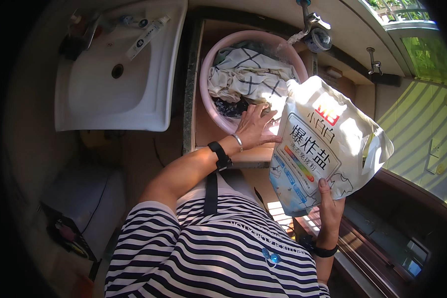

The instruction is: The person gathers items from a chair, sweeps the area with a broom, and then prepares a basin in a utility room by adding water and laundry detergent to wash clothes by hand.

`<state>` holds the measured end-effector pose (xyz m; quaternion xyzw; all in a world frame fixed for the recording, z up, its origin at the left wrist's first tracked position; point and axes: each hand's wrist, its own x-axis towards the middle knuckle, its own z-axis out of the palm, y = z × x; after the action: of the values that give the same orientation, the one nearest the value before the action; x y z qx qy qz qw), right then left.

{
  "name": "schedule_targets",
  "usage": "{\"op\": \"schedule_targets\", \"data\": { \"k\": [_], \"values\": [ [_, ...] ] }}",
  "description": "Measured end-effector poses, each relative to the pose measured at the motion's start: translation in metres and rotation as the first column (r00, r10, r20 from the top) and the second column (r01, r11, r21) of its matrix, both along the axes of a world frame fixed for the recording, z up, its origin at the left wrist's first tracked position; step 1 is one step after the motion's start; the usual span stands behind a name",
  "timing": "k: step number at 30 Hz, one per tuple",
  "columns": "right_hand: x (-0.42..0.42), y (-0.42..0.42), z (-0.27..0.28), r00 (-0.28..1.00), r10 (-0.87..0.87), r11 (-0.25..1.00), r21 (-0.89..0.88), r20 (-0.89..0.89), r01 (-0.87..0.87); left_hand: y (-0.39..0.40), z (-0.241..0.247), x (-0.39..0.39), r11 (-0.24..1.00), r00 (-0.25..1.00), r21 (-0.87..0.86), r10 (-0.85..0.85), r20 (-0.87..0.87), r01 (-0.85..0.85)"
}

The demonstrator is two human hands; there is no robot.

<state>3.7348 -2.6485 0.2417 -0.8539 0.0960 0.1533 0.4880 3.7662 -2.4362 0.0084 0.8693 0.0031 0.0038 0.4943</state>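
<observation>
In my right hand point(331, 208) is a large white plastic pouch of laundry powder point(313, 149), gripped by its lower edge and tilted, its top towards the basin. My left hand point(256, 128) reaches over the near rim of a pink plastic basin point(209, 108), fingers spread, with the thumb tip at the pouch's edge; I cannot tell whether it touches. White cloth with dark crossing lines point(253, 70) lies bunched in the basin, with darker cloth point(229, 108) beside it. Water point(296, 38) runs from a metal tap point(314, 22) at the basin's far right.
A white ceramic washbasin point(104, 89) stands at the left, with a white tube point(149, 37) and other items on its far ledge. The pink basin sits inside a stone-edged sink point(190, 111). A clear cup point(317, 40) hangs by the tap. A second tap point(374, 65) is farther right.
</observation>
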Motion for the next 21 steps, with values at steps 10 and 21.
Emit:
{"op": "schedule_targets", "data": {
  "k": [10,21],
  "values": [
    [0.01,0.016,0.025,0.97,0.196,0.97,0.115,0.147,-0.213,-0.068,0.019,-0.048,0.282,0.993,-0.959,-0.119,-0.002,0.032],
    [0.049,0.022,0.01,0.895,0.439,0.87,0.213,0.081,-0.446,-0.058,0.039,-0.094,0.464,0.937,-0.825,0.281,-0.208,-0.322]
  ]
}}
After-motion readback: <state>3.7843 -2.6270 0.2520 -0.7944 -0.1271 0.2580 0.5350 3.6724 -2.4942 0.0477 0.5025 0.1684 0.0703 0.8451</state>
